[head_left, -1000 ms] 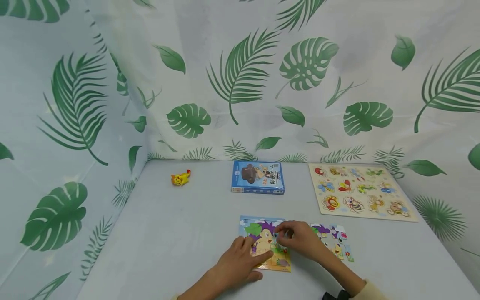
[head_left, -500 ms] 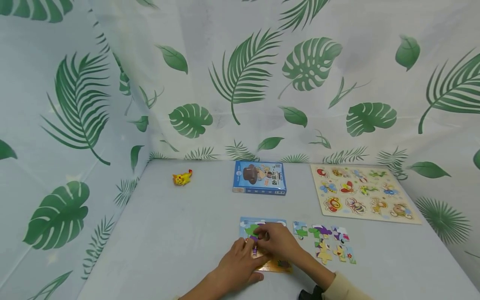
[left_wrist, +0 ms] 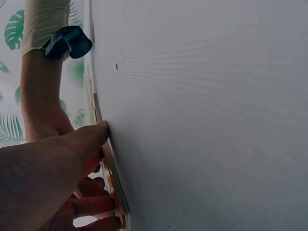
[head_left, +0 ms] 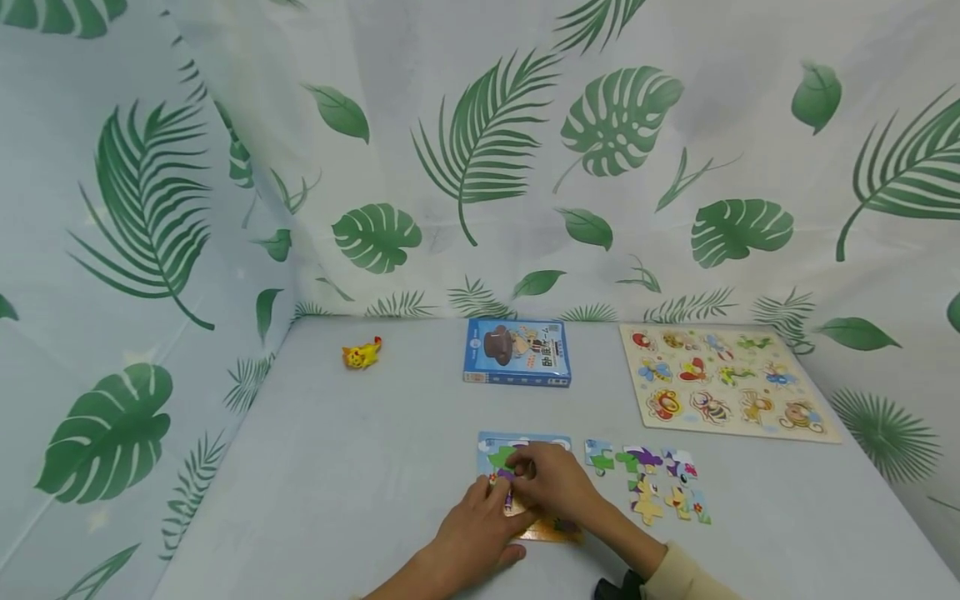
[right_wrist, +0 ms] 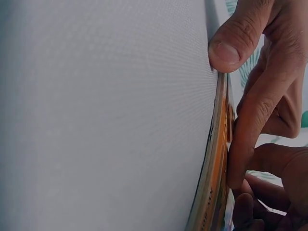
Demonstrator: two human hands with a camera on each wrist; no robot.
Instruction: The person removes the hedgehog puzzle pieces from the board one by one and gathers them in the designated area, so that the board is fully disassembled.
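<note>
A small jigsaw puzzle board (head_left: pixel 486 440) with a cartoon picture, blue at the top and orange below, lies near the table's front. My left hand (head_left: pixel 480 529) rests on its lower left with fingers spread, steadying it; one finger stretches across the picture. Over the board's middle, my right hand (head_left: pixel 553 482) has thumb and fingers curled together, pinching at a puzzle piece that they mostly hide. Seen from the right wrist, the right fingers (right_wrist: pixel 244 204) meet low against the board's face. Loose puzzle pieces (head_left: pixel 647 502) lie right of the board.
Behind the board stands a blue game box (head_left: pixel 517 354) with a hat picture. A wooden insect puzzle (head_left: pixel 712 375) lies at the back right, and a yellow toy figure (head_left: pixel 362 355) at the back left. Leaf-printed curtain (head_left: pixel 480 150) closes off the back and sides.
My right hand has moved left from the board's right edge to its middle, uncovering a loose piece beside the board. Little differs in the last half second; the left hand stays in place.
</note>
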